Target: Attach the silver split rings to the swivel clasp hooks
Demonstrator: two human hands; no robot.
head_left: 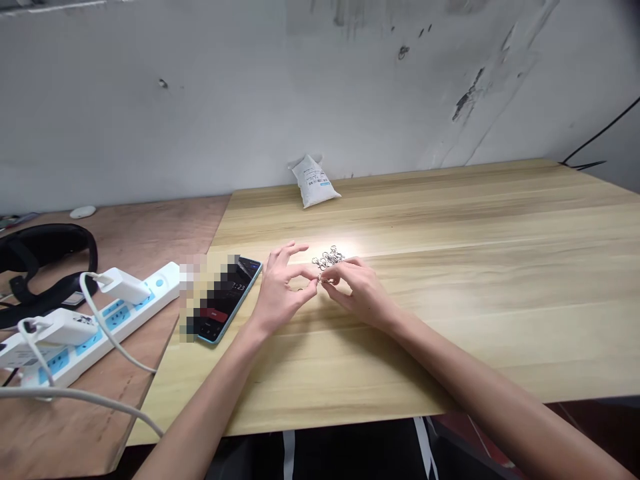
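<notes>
My left hand (pixel 281 288) and my right hand (pixel 364 293) meet over the light wooden table, each with thumb and forefinger in a pinch. Between the two pinches is a small shiny metal piece (pixel 320 279), mostly covered by the fingertips; its exact kind is too small to tell. The other fingers of my left hand are raised and apart. Just beyond the fingertips lies a little pile of metal clasps and rings (pixel 330 256). A phone (pixel 229 300) with a lit timer screen lies left of my left hand, partly pixelated.
A white plastic packet (pixel 315 181) with a printed label stands near the wall. On the brown table at left are a power strip (pixel 165 283) with plugged-in chargers, white cables (pixel 107 333) and a black headset-like strap (pixel 60 233). The wooden table's front edge runs below my forearms.
</notes>
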